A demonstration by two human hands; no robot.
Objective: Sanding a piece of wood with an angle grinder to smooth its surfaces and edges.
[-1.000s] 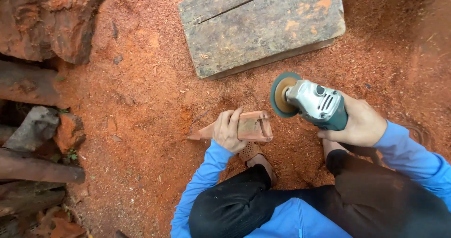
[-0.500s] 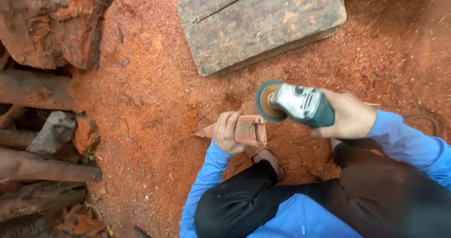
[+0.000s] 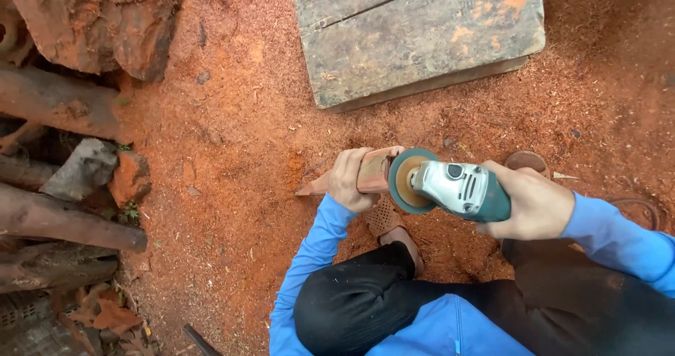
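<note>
Reddish sawdust covers the ground (image 3: 232,138) all over. Person crouched on it, blue sleeves, dark trousers, seen from above.

Left hand (image 3: 349,180) closed around a small reddish wood piece (image 3: 373,171); fingers wrap over its top, thumb side toward the body. Piece lies roughly level, low over the sawdust, its pointed end (image 3: 309,187) sticking out to the left of the hand. Whether it rests on the ground cannot be told.

Right hand (image 3: 532,201) gripping the teal rear body of an angle grinder (image 3: 457,187), fingers closed round it. Grinder's grey metal head points left; its round disc (image 3: 408,180), teal-rimmed with a tan face, sits right at the right end of the wood piece, touching or just short of it, contact line hidden by the disc.

Sandalled foot (image 3: 388,222) directly below the wood piece, toes toward it. Second foot (image 3: 526,160) shows above the right hand.

Weathered grey plank block (image 3: 422,36) lies on the sawdust beyond the hands, well apart from them, with a split along its upper part.

Logs and rough wood chunks (image 3: 70,117), dusted red, piled along the left edge of the ground.
</note>
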